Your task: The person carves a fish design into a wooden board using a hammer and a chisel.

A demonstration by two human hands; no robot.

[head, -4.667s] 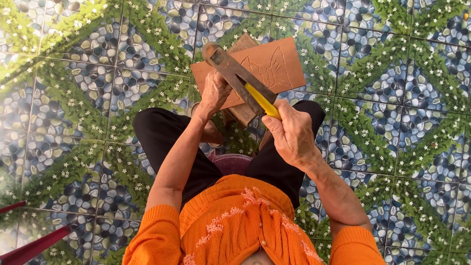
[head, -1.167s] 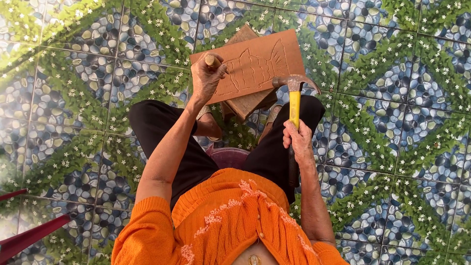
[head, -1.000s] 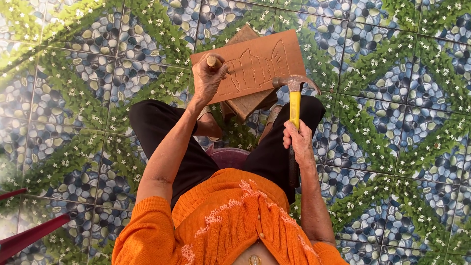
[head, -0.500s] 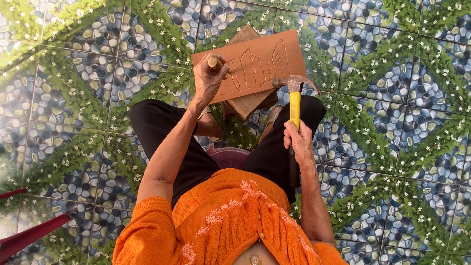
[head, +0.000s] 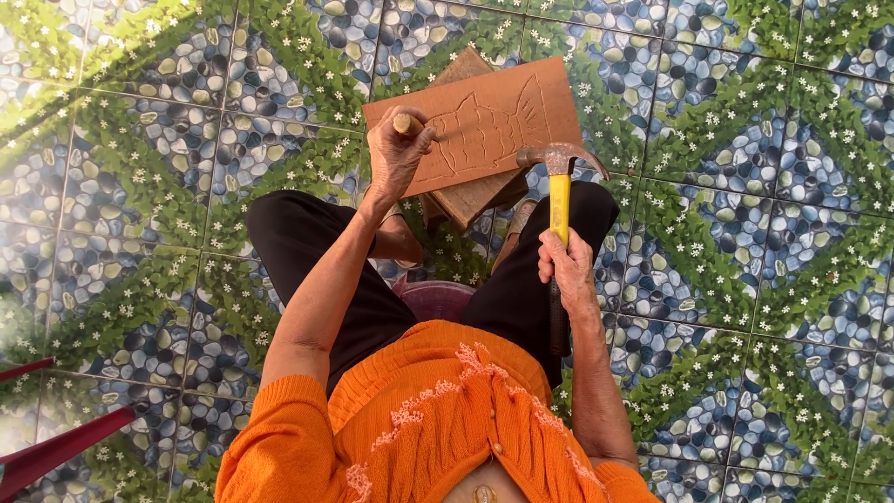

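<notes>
The left hand (head: 396,149) was closed around a chisel with a pale wooden handle (head: 407,122), its tip set on the left part of the wooden board (head: 507,112). The right hand (head: 566,270) was closed around the yellow grip of a claw hammer (head: 559,186), whose steel head hung just right of the board's lower edge, apart from the chisel. The hammer seemed head-heavy and stiff, best gripped low on the handle; the chisel seemed light, rigid and sharp, to be held on the handle only. The board looked stiff and flat, reddish brown, with a fish outline cut in it. It rested on a darker block (head: 475,191), between the knees, above the tiled floor (head: 745,233)
</notes>
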